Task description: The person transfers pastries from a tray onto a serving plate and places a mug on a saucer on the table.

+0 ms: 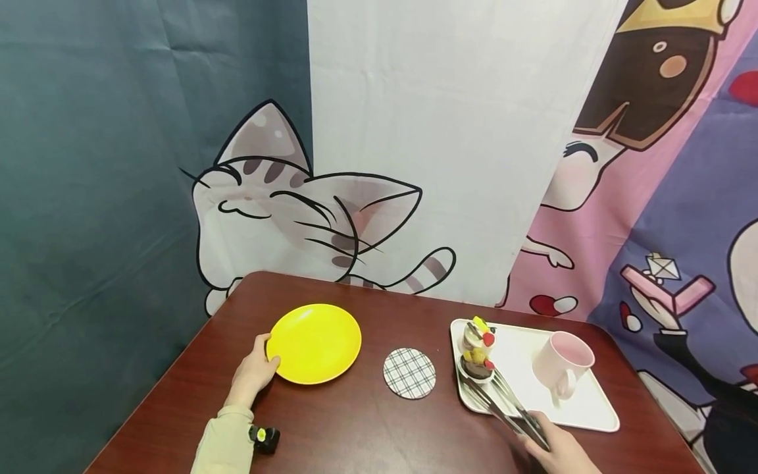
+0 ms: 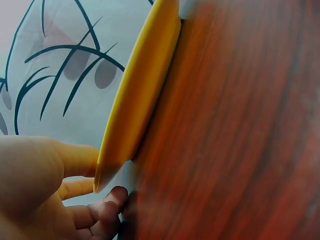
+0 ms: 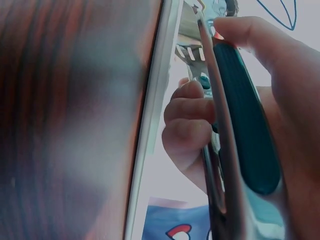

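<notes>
My left hand (image 1: 256, 370) holds the left rim of a yellow plate (image 1: 315, 343) lying on the table, thumb on top. In the left wrist view, the plate's edge (image 2: 137, 95) sits between thumb and fingers. My right hand (image 1: 559, 446) grips metal tongs (image 3: 235, 130) with dark handle inlays, fingers wrapped round them. The tongs' tips reach the dark-based cupcake (image 1: 476, 370) at the left side of a white tray (image 1: 583, 416). Right behind it is a pale cupcake (image 1: 477, 337), also topped with fruit pieces.
A pink mug (image 1: 556, 362) stands on the tray's right part. Between plate and tray lies a round checked coaster (image 1: 409, 373) on the brown table (image 1: 355, 428). A printed cloth backdrop (image 1: 444, 131) hangs behind the table.
</notes>
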Available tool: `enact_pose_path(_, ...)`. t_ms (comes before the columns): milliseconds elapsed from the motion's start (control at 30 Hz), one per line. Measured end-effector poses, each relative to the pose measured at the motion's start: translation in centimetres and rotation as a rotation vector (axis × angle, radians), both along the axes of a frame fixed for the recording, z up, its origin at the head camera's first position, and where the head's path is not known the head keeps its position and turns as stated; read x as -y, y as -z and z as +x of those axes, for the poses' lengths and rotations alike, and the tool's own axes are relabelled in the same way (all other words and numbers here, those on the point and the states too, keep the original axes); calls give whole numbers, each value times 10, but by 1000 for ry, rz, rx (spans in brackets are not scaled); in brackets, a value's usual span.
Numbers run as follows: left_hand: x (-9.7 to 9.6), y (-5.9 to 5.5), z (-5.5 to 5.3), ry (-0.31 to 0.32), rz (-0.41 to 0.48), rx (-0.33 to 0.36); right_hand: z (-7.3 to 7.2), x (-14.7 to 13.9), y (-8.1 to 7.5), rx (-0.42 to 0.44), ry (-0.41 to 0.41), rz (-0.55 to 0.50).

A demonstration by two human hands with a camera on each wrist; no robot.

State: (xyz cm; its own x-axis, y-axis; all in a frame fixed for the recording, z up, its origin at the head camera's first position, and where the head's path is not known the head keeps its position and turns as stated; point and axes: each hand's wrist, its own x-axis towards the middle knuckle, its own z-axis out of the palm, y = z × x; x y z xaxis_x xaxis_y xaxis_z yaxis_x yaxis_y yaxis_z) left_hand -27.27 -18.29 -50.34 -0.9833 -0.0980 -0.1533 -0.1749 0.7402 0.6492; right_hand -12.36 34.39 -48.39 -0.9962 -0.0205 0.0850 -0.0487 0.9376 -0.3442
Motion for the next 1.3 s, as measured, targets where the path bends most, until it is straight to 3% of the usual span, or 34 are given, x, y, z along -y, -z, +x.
enact_pose_path(133, 0, 0, 0, -1, 4, 9, -4, 5, 0, 18, 32, -12)
enact_pose_path(533, -1, -6, 1, 17, 12, -2, -10, 14, 4, -99, 28, -2)
enact_pose_path(733, -2, -5, 0, 21, 9, -12, -8, 13, 6, -204, 6, 29)
enact_pose_path(1067, -2, -1, -4, 11, 6, 1, -4, 9, 6, -259, 0, 45)
enact_pose_path(1300, 1, 1, -3, -5, 2, 7, -3, 11, 6, -245, 1, 14)
